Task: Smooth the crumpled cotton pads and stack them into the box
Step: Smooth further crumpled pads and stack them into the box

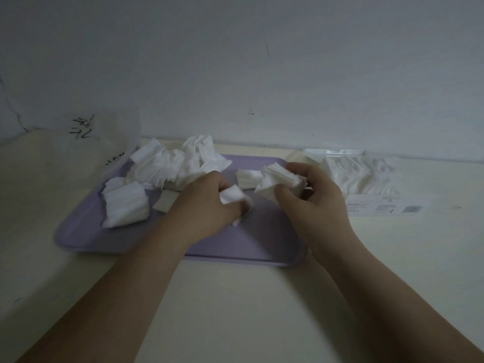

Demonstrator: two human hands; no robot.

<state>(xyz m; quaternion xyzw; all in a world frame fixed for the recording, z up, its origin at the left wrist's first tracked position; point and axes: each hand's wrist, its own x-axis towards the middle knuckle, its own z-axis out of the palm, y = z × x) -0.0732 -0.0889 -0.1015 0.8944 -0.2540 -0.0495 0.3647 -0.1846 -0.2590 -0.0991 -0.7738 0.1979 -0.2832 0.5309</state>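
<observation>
A lilac tray (235,239) lies on the cream table and carries a heap of crumpled white cotton pads (178,163) at its far left, plus a loose bunch (124,205) near its left edge. My left hand (209,205) grips a small crumpled pad (231,197) over the tray's middle. My right hand (311,203) holds a thicker bundle of pads (277,182) between thumb and fingers. A clear plastic box (361,174) with white pads inside stands to the right of the tray, just beyond my right hand.
A translucent bag or container with black writing (104,137) stands at the tray's far left corner. A flat clear lid with printed labels (387,206) lies in front of the box. A pale wall rises right behind the table.
</observation>
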